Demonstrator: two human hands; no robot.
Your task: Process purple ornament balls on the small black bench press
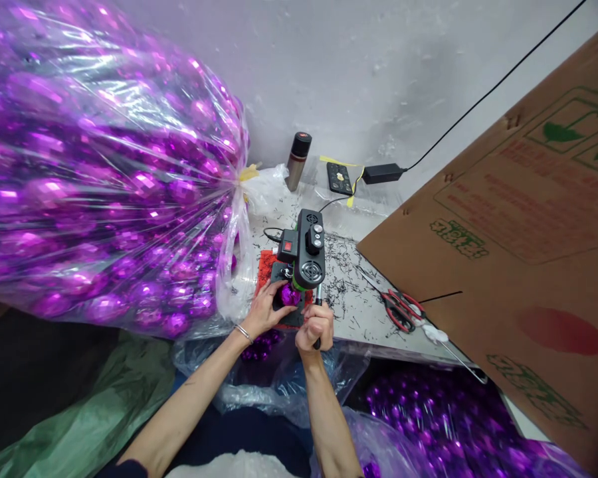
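Observation:
A small black bench drill press with a red switch stands on the worktop. Beneath its head sits a shiny purple ball, and the machine hides part of it. My left hand pinches this ball between thumb and fingers. Closed round the black-gripped lever on the machine's right side is my right hand. Red matting shows under the machine's base.
A tied clear bag of purple balls fills the left. At right stands a cardboard box, with red-handled scissors beside it. Black shavings litter the worktop. A bottle, phone and power adapter lie behind.

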